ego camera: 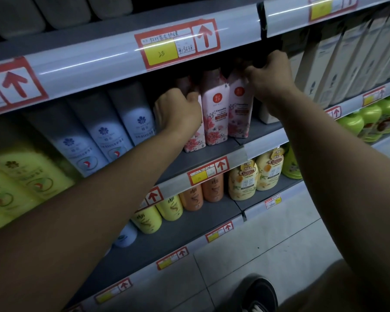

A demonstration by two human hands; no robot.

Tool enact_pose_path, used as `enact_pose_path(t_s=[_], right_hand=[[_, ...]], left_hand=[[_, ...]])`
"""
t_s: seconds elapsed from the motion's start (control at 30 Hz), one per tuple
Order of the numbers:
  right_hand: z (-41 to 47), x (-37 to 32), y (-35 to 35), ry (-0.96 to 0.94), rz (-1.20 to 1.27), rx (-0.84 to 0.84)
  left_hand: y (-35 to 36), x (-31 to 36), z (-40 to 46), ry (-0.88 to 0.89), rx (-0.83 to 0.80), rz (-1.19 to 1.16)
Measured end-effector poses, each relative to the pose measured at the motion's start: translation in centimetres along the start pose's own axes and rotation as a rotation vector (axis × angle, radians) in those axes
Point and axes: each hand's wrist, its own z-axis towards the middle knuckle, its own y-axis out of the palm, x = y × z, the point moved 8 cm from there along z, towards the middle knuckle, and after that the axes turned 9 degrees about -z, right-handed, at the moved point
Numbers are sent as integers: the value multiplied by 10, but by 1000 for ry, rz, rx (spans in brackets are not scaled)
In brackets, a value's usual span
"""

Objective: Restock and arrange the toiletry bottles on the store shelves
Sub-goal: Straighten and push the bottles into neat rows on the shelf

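Three pink floral bottles stand side by side on the grey middle shelf [203, 158]. My left hand [178, 109] is closed around the leftmost pink bottle [195, 140], covering its upper half. The middle pink bottle [215, 109] stands free between my hands. My right hand [270, 79] grips the dark cap end of the rightmost pink bottle [239, 113], just under the upper shelf's edge. The caps are in shadow and hard to make out.
White bottles [104, 136] with blue flower logos lean left of the pink ones, yellow ones [20, 176] beyond. Beige boxes [338, 64] stand to the right. Lower shelves hold yellow, orange, cream and green bottles [369, 118]. A price-label rail [180, 43] overhangs my hands. A shoe [259, 296] is on the tiled floor.
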Motion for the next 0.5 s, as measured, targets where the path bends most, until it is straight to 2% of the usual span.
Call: enact_pose_path(t_s=[0.3,0.5], right_hand=[[6,3,8,-39,-45,-21],[7,8,16,-83,-196,-9]], left_hand=[[7,-4,-1,-18,-33,-13],[8,-7,-4,-17,-28,-33]])
